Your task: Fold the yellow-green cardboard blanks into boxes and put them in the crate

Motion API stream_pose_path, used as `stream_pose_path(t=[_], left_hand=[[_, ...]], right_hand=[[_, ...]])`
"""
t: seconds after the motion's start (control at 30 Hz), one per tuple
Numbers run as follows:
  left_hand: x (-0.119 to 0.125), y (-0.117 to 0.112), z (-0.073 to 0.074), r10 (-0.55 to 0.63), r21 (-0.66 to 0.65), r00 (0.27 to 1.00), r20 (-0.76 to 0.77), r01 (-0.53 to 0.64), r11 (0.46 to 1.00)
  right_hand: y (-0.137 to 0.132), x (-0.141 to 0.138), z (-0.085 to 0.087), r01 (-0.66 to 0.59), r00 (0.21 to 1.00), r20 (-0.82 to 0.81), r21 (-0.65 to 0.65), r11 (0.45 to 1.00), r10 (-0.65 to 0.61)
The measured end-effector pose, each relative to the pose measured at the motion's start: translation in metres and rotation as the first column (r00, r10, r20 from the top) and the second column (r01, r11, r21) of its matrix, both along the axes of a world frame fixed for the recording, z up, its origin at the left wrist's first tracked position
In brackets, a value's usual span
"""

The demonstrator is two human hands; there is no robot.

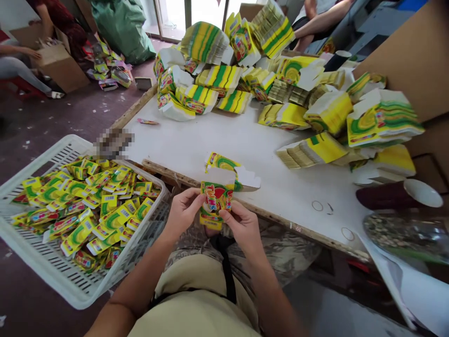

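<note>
A small yellow and green printed carton is held upright between my two hands at the front edge of the table. My left hand pinches its left side. My right hand grips the lower right side, thumb on the printed front. The white inside of an upper flap shows. Just behind it on the table lie a few more cartons with white flaps sticking out to the right. To my left, a white plastic basket holds many closed cartons in a loose heap.
Stacks of flat cartons cover the back and right of the white table. A dark red cup lies on its side at the right, near rubber bands. Beyond are a green sack, a cardboard box and other people.
</note>
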State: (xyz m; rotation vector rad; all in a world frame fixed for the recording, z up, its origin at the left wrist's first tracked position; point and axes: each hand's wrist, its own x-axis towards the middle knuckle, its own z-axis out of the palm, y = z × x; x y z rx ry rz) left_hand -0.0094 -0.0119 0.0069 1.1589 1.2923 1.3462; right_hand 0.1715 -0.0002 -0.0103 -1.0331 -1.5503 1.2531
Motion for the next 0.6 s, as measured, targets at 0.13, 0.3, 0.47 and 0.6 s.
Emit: stream_pose_path(t=[0.13, 0.3, 0.47, 0.6], left_hand=[[-0.031, -0.003, 0.028, -0.112, 0.152, 0.982, -0.151, 0.135, 0.979], [-0.023, 0.000, 0.031, -0.420, -0.130, 0.714, -0.560, 0.425, 0.896], [0.012, 0.001, -0.005, -0.327, -0.180, 0.744, -0.583, 0.274, 0.945], [0.018, -0.002, -0.015, -0.263, -0.026, 0.699, -0.665, 0.330, 0.944]], right_hand=[[0.007, 0.016, 0.015, -0.191, 0.897, 0.440, 0.333, 0.924, 0.027], [0.008, 0.014, 0.030, -0.339, 0.813, 0.575, 0.598, 0.726, -0.094], [0.008, 0.007, 0.014, 0.187, 0.931, 0.216, 0.411, 0.892, -0.295], [0.004, -0.005, -0.006, 0.004, 0.978, -0.200, -0.239, 0.971, -0.053]])
